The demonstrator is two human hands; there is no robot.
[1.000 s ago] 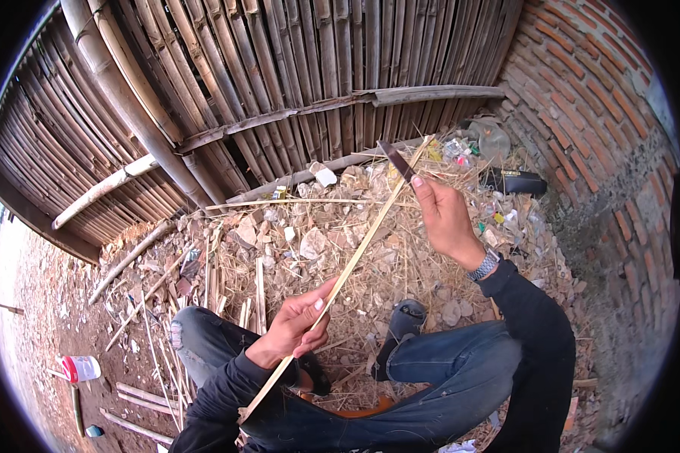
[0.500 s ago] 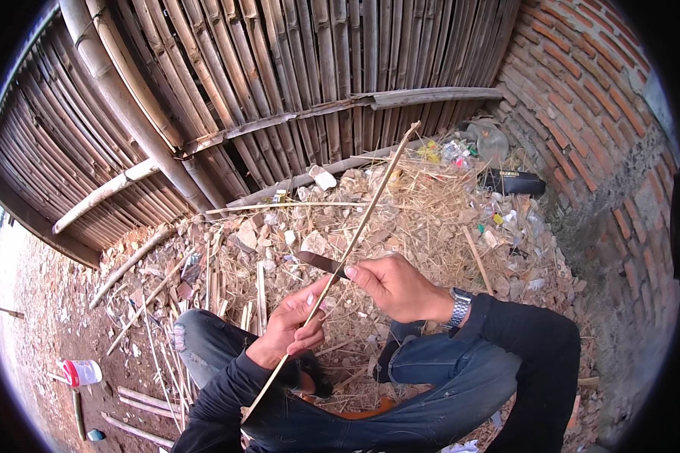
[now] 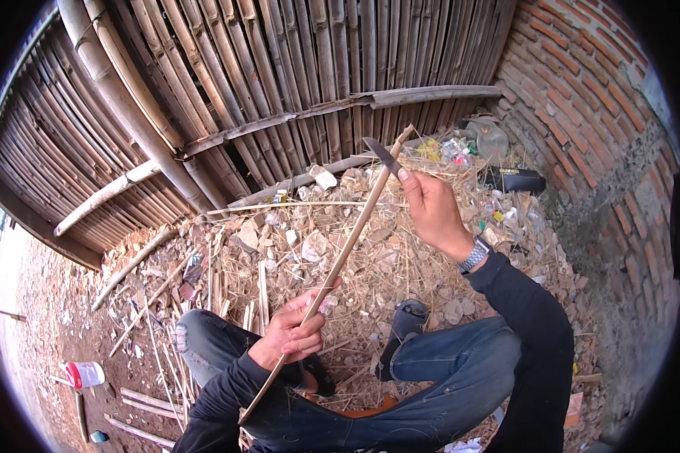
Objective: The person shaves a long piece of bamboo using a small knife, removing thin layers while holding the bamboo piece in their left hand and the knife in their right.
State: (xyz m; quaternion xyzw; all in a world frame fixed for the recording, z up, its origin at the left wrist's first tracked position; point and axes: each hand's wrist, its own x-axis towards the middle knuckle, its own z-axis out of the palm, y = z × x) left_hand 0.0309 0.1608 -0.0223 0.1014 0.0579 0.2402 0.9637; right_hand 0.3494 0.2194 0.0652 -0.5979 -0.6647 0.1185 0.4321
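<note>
A long, thin bamboo strip [image 3: 359, 225] slants from near my lap up toward the woven wall. My left hand [image 3: 295, 330] is closed around its lower part, over my left thigh. Near the strip's far end, my right hand [image 3: 433, 211] grips a knife [image 3: 384, 156] with a dark blade. The blade lies across the strip close to its tip, pointing up and left. My right fingers wrap the handle and mostly hide it. A metal watch sits on my right wrist.
A bamboo slat wall [image 3: 295, 60] stands ahead, and a brick wall [image 3: 582, 113] rises on the right. Rubble, straw and litter cover the ground between. Cut bamboo strips [image 3: 151, 408] and a red and white tub [image 3: 85, 374] lie at left. A black case [image 3: 512, 180] rests by the brick wall.
My right hand and the knife have moved up and away along the strip, from just above my left hand to near the far tip. My left hand stays almost where it was.
</note>
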